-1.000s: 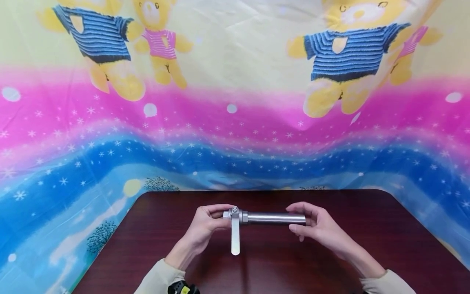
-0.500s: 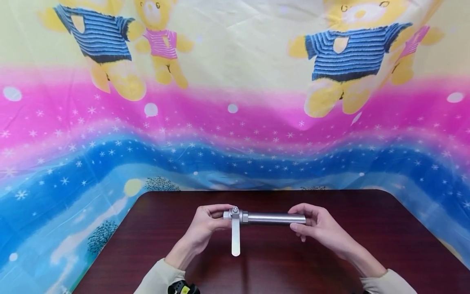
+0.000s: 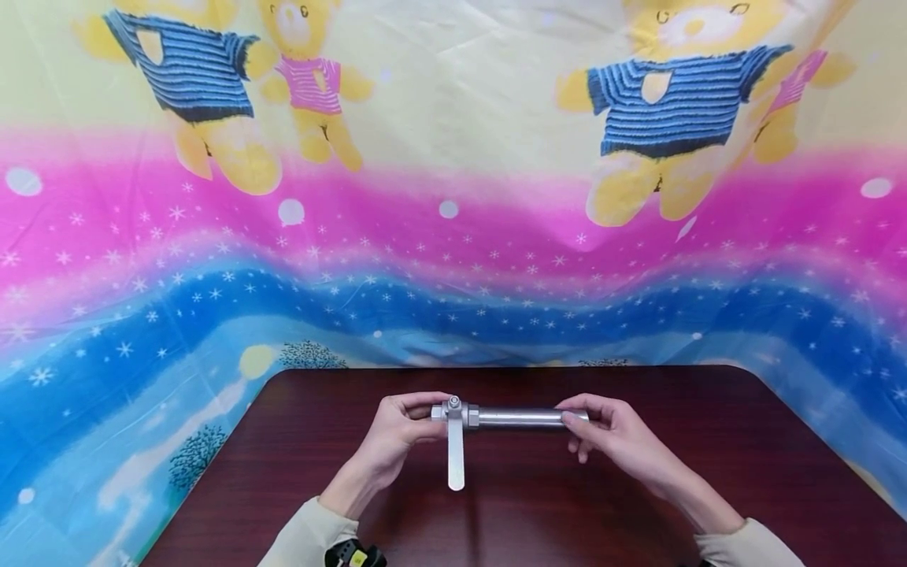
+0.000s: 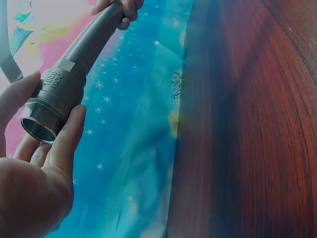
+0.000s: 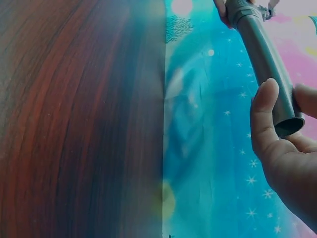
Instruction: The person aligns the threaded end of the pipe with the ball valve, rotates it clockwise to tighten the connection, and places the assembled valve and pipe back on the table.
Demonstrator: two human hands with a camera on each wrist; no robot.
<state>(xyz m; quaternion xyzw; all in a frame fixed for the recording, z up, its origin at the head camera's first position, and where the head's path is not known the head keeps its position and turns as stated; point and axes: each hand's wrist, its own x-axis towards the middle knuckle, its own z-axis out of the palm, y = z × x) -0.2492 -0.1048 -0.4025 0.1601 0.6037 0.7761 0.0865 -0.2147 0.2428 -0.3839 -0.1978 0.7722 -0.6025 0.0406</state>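
A metal ball valve (image 3: 462, 416) with a long flat lever handle (image 3: 456, 461) is joined to a straight steel pipe (image 3: 517, 418); both are held level above the table. My left hand (image 3: 394, 437) grips the valve body by its left end, thumb on the near side and fingers behind. Raised letters mark the valve body (image 4: 55, 82) in the left wrist view, where its threaded open end faces the camera. At the other end, my right hand (image 3: 623, 441) pinches the pipe between thumb and fingers. The pipe's hollow end (image 5: 290, 125) shows in the right wrist view.
Under the hands lies a dark reddish-brown wooden table (image 3: 538, 520) with rounded back corners. A printed cloth (image 3: 453, 260) with teddy bears and snowflakes hangs behind and along both sides. A black band (image 3: 353, 554) sits at the left wrist.
My right thumb has moved up from the pipe's lower edge onto its near face, and the right fingers have shifted slightly. The left hand and valve stay nearly in place.
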